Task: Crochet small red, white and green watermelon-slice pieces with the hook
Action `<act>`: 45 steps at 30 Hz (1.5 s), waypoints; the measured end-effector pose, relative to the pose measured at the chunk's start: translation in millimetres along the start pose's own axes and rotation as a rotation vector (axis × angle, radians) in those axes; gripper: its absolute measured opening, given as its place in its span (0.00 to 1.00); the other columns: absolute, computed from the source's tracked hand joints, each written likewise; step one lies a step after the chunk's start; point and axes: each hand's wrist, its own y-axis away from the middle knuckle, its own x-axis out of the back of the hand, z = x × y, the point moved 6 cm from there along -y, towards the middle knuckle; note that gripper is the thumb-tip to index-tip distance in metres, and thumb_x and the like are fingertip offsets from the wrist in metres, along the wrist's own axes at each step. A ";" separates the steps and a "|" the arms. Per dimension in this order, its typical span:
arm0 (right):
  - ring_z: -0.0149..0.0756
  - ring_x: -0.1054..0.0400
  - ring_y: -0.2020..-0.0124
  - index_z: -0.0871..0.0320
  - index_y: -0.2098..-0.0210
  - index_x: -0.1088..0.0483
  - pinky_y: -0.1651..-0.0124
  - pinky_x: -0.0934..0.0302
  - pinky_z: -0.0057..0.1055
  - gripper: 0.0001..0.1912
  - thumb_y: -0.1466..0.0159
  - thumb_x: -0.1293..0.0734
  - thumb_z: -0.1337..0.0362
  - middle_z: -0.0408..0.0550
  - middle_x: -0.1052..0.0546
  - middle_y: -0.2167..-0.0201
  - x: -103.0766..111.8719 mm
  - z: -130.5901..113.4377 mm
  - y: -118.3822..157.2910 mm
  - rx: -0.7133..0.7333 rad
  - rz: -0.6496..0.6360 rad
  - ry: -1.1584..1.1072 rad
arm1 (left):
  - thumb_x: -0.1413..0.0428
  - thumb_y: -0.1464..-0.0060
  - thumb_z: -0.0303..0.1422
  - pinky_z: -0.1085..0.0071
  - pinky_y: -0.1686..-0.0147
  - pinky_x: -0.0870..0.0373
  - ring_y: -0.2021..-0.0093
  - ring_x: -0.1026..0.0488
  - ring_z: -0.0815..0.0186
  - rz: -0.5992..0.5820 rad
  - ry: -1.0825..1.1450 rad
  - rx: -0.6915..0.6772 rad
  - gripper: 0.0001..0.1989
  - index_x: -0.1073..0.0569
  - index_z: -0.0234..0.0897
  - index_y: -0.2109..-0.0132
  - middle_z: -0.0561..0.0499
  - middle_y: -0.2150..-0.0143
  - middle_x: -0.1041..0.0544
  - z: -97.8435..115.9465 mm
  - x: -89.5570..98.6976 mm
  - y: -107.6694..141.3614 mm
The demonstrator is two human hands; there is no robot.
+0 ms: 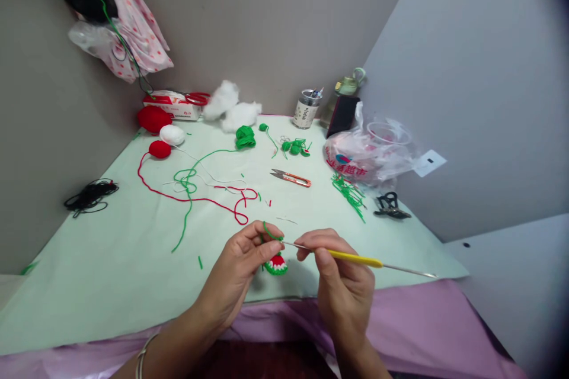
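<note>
My left hand (242, 266) pinches a small crocheted piece (278, 265) in green, white and red, which hangs below its thumb and fingertips. A loop of green yarn rises over those fingers. In my right hand (340, 284) is a crochet hook (355, 257) with a yellow handle and metal ends, gripped like a pencil. Its tip reaches the green stitches at my left fingertips; whether it passes through a stitch is too small to tell. Both hands are over the near edge of the table. Beyond them lies a pair of thread snips (291, 177) with orange handles.
Red yarn (154, 120), white yarn (172, 134) and green yarn (245, 137) trail strands across the pale tablecloth (133, 272). Farther back are white stuffing (240, 115) and a pen holder (306, 109). A plastic bag (368, 151) stands right, near cut green strands (349, 195) and a black clip (391, 206).
</note>
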 end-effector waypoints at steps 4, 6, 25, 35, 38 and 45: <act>0.31 0.27 0.66 0.50 0.56 0.20 0.62 0.32 0.29 0.11 0.26 0.35 0.68 0.42 0.20 0.64 -0.6 -2.7 -0.5 0.022 0.005 0.028 | 0.26 0.52 0.35 0.75 0.64 0.36 0.66 0.34 0.69 0.004 0.006 -0.001 0.11 0.18 0.40 0.63 0.55 0.69 0.27 0.1 -0.1 -0.6; 0.31 0.27 0.65 0.50 0.56 0.20 0.62 0.32 0.29 0.12 0.26 0.35 0.70 0.42 0.20 0.64 0.0 -3.9 0.7 0.037 0.009 0.047 | 0.26 0.52 0.35 0.76 0.64 0.36 0.67 0.34 0.69 0.008 0.006 -0.003 0.11 0.18 0.39 0.64 0.55 0.69 0.27 0.0 0.4 -0.6; 0.41 0.22 0.56 0.47 0.42 0.22 0.59 0.26 0.34 0.23 0.32 0.31 0.75 0.51 0.19 0.54 -16.9 -2.7 17.9 0.361 -0.091 0.448 | 0.27 0.48 0.34 0.73 0.59 0.32 0.65 0.29 0.69 -0.053 -0.023 -0.005 0.31 0.21 0.45 0.37 0.56 0.67 0.24 -8.3 -2.2 0.6; 0.33 0.28 0.69 0.51 0.60 0.19 0.64 0.31 0.31 0.11 0.27 0.34 0.67 0.44 0.21 0.67 -0.7 11.8 -3.3 -0.070 0.027 -0.148 | 0.26 0.50 0.33 0.77 0.62 0.35 0.66 0.33 0.72 -0.064 0.048 0.055 0.23 0.15 0.44 0.46 0.55 0.67 0.26 0.6 -2.1 -2.0; 0.34 0.25 0.66 0.52 0.59 0.18 0.62 0.29 0.31 0.09 0.28 0.32 0.67 0.46 0.17 0.63 -8.9 9.8 -4.6 -0.062 -0.027 -0.126 | 0.25 0.51 0.33 0.75 0.59 0.33 0.64 0.30 0.70 -0.061 0.018 0.001 0.25 0.16 0.48 0.44 0.55 0.67 0.25 0.5 -3.7 -1.3; 0.38 0.21 0.59 0.47 0.50 0.19 0.59 0.25 0.33 0.16 0.29 0.34 0.73 0.48 0.17 0.59 -13.5 2.1 6.2 0.149 -0.055 0.195 | 0.26 0.49 0.35 0.73 0.57 0.32 0.65 0.29 0.70 0.025 0.019 -0.029 0.24 0.16 0.44 0.44 0.56 0.69 0.24 -5.7 -0.8 0.1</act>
